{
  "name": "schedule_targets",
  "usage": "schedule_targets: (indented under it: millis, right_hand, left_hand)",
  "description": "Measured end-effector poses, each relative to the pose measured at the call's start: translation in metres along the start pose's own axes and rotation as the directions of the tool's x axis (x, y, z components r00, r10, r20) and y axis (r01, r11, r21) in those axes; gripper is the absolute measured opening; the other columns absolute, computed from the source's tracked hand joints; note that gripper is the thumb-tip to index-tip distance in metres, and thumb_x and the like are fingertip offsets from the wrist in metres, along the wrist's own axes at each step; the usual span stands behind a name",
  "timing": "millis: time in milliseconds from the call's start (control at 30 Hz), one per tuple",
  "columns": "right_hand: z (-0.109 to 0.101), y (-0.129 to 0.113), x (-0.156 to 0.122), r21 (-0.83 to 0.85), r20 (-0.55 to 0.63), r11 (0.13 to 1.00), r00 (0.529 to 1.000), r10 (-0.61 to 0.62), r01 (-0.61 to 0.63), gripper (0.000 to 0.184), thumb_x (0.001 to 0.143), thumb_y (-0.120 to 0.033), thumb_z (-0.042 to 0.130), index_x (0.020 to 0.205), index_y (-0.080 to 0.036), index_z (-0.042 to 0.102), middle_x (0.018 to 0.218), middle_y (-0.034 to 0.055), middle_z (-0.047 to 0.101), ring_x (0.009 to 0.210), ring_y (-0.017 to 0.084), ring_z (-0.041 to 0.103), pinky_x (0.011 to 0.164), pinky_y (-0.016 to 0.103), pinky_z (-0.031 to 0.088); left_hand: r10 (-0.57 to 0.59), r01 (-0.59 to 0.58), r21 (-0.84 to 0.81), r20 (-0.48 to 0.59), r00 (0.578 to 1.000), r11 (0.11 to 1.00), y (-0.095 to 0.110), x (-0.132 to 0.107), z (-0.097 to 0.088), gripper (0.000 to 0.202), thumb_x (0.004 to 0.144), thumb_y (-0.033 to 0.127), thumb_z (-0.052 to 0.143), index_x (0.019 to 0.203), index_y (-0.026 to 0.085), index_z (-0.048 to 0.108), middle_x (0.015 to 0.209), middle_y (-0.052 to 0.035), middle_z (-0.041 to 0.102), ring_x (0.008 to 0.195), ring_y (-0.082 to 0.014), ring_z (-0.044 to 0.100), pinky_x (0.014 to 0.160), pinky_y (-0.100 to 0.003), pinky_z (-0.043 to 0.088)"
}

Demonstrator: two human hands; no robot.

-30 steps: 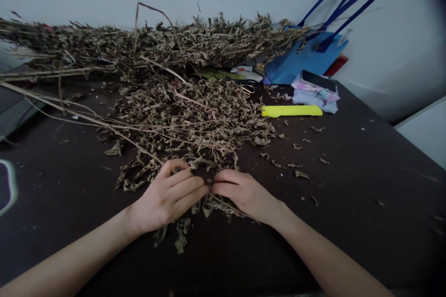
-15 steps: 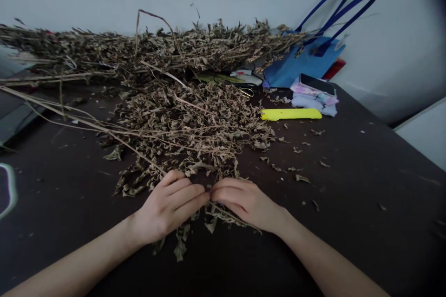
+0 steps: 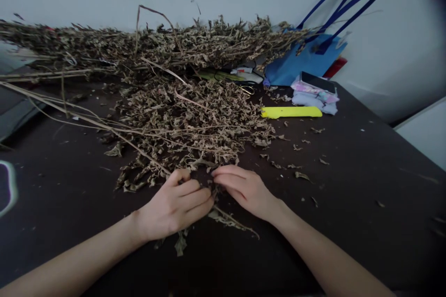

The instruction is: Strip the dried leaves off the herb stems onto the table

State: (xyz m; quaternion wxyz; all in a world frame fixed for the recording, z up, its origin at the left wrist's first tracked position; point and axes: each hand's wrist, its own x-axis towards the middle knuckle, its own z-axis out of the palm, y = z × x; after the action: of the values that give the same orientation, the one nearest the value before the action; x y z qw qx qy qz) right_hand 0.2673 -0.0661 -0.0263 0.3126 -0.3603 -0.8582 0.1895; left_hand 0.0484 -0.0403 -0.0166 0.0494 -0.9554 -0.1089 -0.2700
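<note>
My left hand [image 3: 177,206] is closed around a dried plant stem [image 3: 135,148]. The stem's long bare part reaches up to the far left, and its leafy tip [image 3: 235,222] sticks out below the fingers to the right. A few withered leaves [image 3: 180,244] hang under that hand. Close by on the right, my right hand [image 3: 247,190] has its fingers pressed together, thumb hidden; what lies between the fingertips is too small to make out. Just beyond both hands spreads a pile of dry, curled leaves [image 3: 195,116].
A thick bundle of dried plants [image 3: 156,46] lies along the wall. To the right are a yellow-handled tool [image 3: 291,112], a phone [image 3: 318,82] on a pastel cloth packet, scissors [image 3: 247,89] and a blue bag [image 3: 296,62]. Leaf crumbs dot the dark table [image 3: 348,185].
My right hand has drawn slightly up and away from the left hand, uncovering more of the stem's leafy tip. The left hand has shifted a little right, still holding the stem.
</note>
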Motion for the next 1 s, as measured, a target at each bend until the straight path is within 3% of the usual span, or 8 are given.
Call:
schedule_targets:
  millis: [233,367,533,667,800,900,1000]
  right_hand:
    - [-0.004,0.000,-0.002,-0.053,-0.260,0.992,0.961,0.093,-0.111,0.019,0.087,-0.011,0.048,0.101,-0.018,0.060,0.100,0.0064,0.061,0.093,0.014,0.059,0.084,0.029,0.050]
    - [-0.008,-0.005,-0.003,0.011,-0.251,0.985,0.953,0.168,-0.170,0.024,0.088,-0.013,0.046,0.109,-0.019,0.058,0.105,0.0075,0.059,0.092,0.015,0.059,0.080,0.030,0.051]
    - [-0.014,-0.010,-0.003,0.074,-0.244,0.950,0.918,0.311,-0.302,0.013,0.087,-0.017,0.049,0.090,-0.019,0.061,0.086,0.0039,0.061,0.074,0.014,0.058,0.067,0.029,0.049]
    - [-0.018,-0.013,-0.002,0.097,-0.123,0.932,0.925,0.361,-0.350,0.012,0.088,-0.023,0.048,0.085,-0.019,0.058,0.082,0.0035,0.060,0.072,0.014,0.056,0.066,0.028,0.047]
    - [-0.020,-0.021,-0.003,0.077,0.003,0.974,0.977,0.212,-0.212,0.020,0.090,-0.033,0.045,0.096,-0.017,0.058,0.085,0.0051,0.061,0.079,0.015,0.056,0.071,0.029,0.047]
    - [-0.018,-0.027,-0.005,-0.086,0.049,0.990,0.992,0.113,-0.108,0.039,0.082,-0.046,0.055,0.108,-0.017,0.054,0.094,0.0076,0.062,0.090,0.021,0.055,0.081,0.037,0.045]
    - [-0.014,-0.031,-0.007,-0.297,0.115,0.952,0.988,0.108,-0.069,0.041,0.080,-0.037,0.060,0.114,-0.016,0.049,0.100,0.0102,0.061,0.095,0.025,0.054,0.083,0.044,0.044]
  left_hand:
    - [-0.104,0.102,-0.038,-0.079,0.991,0.994,-0.005,-0.004,-0.002,0.019,0.091,0.011,0.041,0.097,0.016,0.059,0.085,-0.0021,0.067,0.068,-0.0117,0.052,0.077,-0.033,0.034]
    - [-0.127,0.124,-0.043,-0.081,0.989,0.991,-0.006,-0.006,-0.003,0.022,0.091,0.010,0.040,0.101,0.015,0.058,0.089,-0.0044,0.067,0.072,-0.0134,0.053,0.078,-0.034,0.034]
    - [-0.130,0.127,-0.050,-0.065,0.989,0.991,-0.007,-0.009,-0.002,0.024,0.092,0.009,0.039,0.105,0.015,0.058,0.093,-0.0045,0.067,0.074,-0.0137,0.054,0.079,-0.034,0.034]
    - [-0.126,0.122,-0.050,-0.075,0.989,0.991,-0.007,-0.009,-0.001,0.024,0.092,0.009,0.039,0.104,0.014,0.059,0.092,-0.0046,0.067,0.073,-0.0138,0.053,0.078,-0.035,0.034]
    - [-0.143,0.140,-0.040,-0.067,0.987,0.989,-0.008,-0.007,-0.002,0.023,0.092,0.011,0.039,0.105,0.014,0.058,0.090,-0.0039,0.068,0.073,-0.0139,0.054,0.078,-0.035,0.034]
    - [-0.157,0.156,-0.020,-0.060,0.986,0.988,-0.009,-0.006,-0.003,0.024,0.093,0.012,0.038,0.107,0.014,0.057,0.090,-0.0037,0.068,0.073,-0.0137,0.054,0.080,-0.035,0.034]
    - [-0.153,0.154,0.006,-0.073,0.986,0.988,-0.010,-0.005,-0.004,0.024,0.094,0.012,0.037,0.106,0.014,0.057,0.089,-0.0034,0.069,0.072,-0.0133,0.053,0.080,-0.035,0.034]
